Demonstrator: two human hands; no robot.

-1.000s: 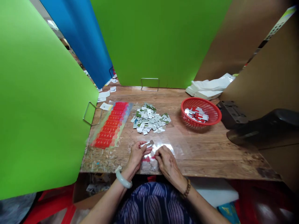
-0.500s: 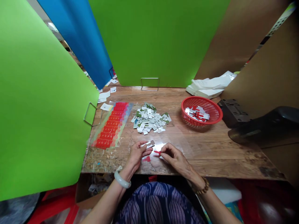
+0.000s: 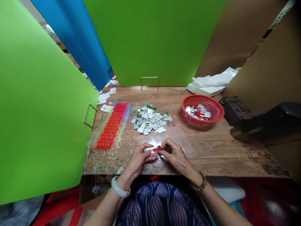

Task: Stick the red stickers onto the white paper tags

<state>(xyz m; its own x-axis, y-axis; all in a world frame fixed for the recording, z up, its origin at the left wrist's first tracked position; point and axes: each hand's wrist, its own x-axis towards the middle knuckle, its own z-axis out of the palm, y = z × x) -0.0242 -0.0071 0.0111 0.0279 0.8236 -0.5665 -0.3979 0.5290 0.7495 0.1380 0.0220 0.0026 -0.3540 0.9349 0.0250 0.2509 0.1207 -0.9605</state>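
Note:
My left hand (image 3: 138,159) pinches a small silvery metal plate (image 3: 148,151) by its left end, near the table's front edge. My right hand (image 3: 176,158) closes thumb and forefinger on a thin red film piece (image 3: 156,150), which lies over the right part of that plate; whether it sticks there I cannot tell. Beyond the hands is a heap of similar metal plates (image 3: 150,118), some showing an olive-green face. To the left lies a clear sheet with rows of red cut-out pieces (image 3: 109,130).
A red plastic basket (image 3: 218,110) at the right holds several red-and-white plates. Behind it lie stacked white sheets (image 3: 209,86). A dark metal device (image 3: 237,113) stands at the far right. Green panels (image 3: 150,44) enclose the back and left, with a wire handle (image 3: 149,83).
My right hand has moved left and brought the red film piece onto the metal plate. The plate has been turned more level, and the two hands are now close together.

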